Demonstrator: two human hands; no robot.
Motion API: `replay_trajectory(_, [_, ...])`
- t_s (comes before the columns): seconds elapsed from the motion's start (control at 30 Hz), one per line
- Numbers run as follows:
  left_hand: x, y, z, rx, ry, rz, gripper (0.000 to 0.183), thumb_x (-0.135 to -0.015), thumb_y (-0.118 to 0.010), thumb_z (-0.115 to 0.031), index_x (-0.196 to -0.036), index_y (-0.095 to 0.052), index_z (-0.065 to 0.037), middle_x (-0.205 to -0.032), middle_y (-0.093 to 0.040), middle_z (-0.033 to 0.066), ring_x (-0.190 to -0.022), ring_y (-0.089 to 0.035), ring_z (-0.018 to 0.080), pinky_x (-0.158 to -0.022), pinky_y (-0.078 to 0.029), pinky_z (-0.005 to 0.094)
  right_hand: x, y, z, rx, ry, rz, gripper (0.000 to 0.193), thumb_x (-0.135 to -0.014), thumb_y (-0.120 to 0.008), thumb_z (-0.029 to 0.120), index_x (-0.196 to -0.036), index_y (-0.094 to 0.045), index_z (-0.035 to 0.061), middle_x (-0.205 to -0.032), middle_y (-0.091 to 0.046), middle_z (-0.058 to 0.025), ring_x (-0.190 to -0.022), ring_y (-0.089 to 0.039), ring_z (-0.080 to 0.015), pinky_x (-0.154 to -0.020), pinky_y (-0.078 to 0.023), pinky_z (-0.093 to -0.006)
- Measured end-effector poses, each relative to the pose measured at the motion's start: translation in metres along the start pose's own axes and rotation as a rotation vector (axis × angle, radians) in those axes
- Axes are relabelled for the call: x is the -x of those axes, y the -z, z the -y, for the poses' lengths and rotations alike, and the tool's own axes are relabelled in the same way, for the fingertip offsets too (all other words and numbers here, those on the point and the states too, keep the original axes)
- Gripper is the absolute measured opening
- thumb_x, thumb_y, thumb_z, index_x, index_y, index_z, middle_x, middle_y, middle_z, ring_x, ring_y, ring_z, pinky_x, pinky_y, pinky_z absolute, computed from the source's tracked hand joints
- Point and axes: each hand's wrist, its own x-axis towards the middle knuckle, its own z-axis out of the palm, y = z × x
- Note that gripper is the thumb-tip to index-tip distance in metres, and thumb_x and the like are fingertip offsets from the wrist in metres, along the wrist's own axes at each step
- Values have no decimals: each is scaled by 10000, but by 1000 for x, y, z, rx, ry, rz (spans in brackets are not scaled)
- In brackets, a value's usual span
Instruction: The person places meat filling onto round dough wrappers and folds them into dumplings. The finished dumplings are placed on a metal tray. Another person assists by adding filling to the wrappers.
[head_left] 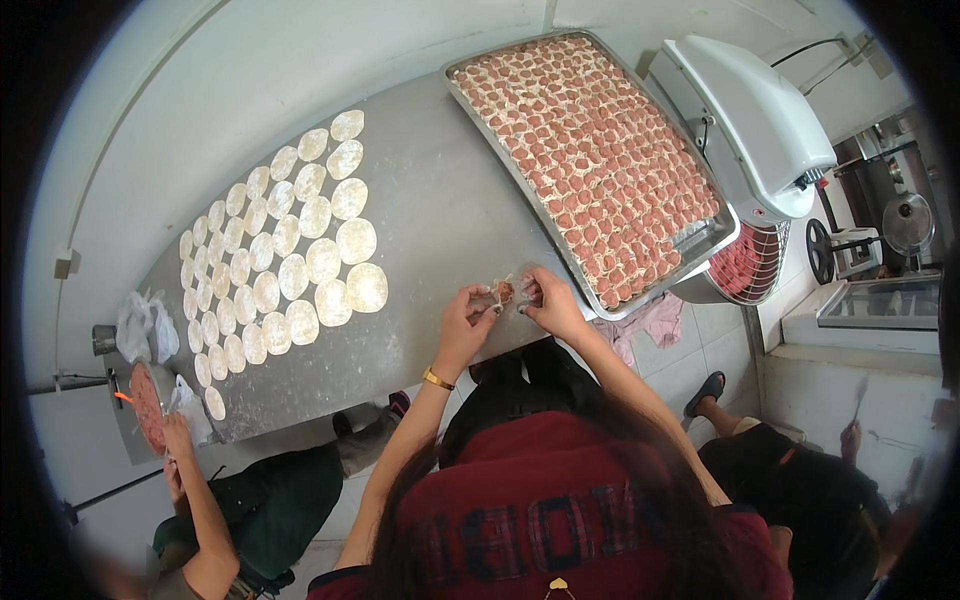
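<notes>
Between both my hands, above the front edge of the metal table [420, 190], is a small open-topped dumpling [504, 292] with reddish meat filling and a pale wrapper. My left hand [468, 318] pinches its left side with bent fingers. On the other side, my right hand [548, 302] has its fingertips curled at the wrapper's edge. A large metal tray [722, 232] lies just beyond my right hand, filled with rows of similar open-topped dumplings [590, 160]. Round, floured dough wrappers [323, 260] are laid out in rows to the left.
A white mixer [745, 120] stands beyond the tray, its bowl of pink meat [738, 262] behind a wire guard. At far left, a co-worker's hand [178, 436] is at a bowl of meat filling [147, 405], near plastic bags [146, 325]. Another person [800, 490] is at right.
</notes>
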Motion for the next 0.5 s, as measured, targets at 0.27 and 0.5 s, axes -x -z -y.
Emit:
replay_trajectory(0.27, [-7,0,17,-91,0,9,219,-836,-599,-5,-1053,-596,23,-945,-652,63,-843,-624,128,-757,-498,254,-5,-15,-7,86,100,-50,239,-674,-626,-40,-909,-624,-1,-808,-605,-119,-692,-611,-225,-627,-491,-312])
replay_trajectory(0.5, [-7,0,18,-105,-19,-4,150,-810,-619,15,-959,-620,1,-953,-664,54,-829,-616,117,-744,-495,240,-8,-9,-3,-5,-44,5,274,-655,-613,-55,-905,-673,40,-837,-622,-134,-745,-620,-281,-648,-497,-355])
